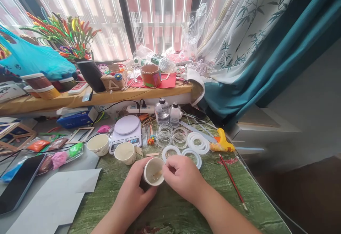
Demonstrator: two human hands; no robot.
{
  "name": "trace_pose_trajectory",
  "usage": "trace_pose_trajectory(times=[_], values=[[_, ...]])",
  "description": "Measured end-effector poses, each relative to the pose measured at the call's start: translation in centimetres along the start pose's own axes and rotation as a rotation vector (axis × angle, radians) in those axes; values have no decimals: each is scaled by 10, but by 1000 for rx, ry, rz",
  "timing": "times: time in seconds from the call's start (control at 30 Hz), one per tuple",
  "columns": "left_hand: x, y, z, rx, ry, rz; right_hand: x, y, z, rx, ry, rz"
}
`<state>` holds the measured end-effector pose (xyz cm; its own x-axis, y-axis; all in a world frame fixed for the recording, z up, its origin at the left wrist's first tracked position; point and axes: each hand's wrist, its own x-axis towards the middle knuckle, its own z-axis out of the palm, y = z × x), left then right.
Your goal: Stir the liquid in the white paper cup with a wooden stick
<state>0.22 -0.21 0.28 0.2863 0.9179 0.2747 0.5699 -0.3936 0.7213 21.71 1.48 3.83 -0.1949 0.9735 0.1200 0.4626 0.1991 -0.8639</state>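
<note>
White cup (153, 172) sits gripped in the left hand (130, 180), its fingers curled around the outer wall, raised just above the green-patterned desk (170, 209). The right hand (182, 179) is closed in a pinch at the cup's rim, holding a thin stick (159, 173) that dips into the pale liquid (151, 174) inside. Just ahead of the hands lie white rings (170, 152), with clear rings (164, 138) beyond them. Left of the hands stands a second cup (125, 153), near a white kitchen scale (125, 132). Right of the right hand lies a red paintbrush (231, 180), and farther ahead sits a yellow glue gun (222, 141).
</note>
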Motion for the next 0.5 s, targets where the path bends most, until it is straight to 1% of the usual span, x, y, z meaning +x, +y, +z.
trace_pose_trajectory(times=[0.07, 0.17, 0.33, 0.43, 0.5], values=[[1, 3, -1, 2, -5, -2, 0, 0, 0, -5, 20, -9], [2, 4, -1, 9, -2, -1, -1, -1, 1, 11, -12, -25], [1, 2, 0, 20, -1, 8, -2, 0, 2, 41, -11, -13], [1, 2, 0, 28, -4, 13, -1, 0, 2, 30, 18, 5], [1, 3, -1, 31, -5, 14, -1, 0, 2, 42, 6, 10]])
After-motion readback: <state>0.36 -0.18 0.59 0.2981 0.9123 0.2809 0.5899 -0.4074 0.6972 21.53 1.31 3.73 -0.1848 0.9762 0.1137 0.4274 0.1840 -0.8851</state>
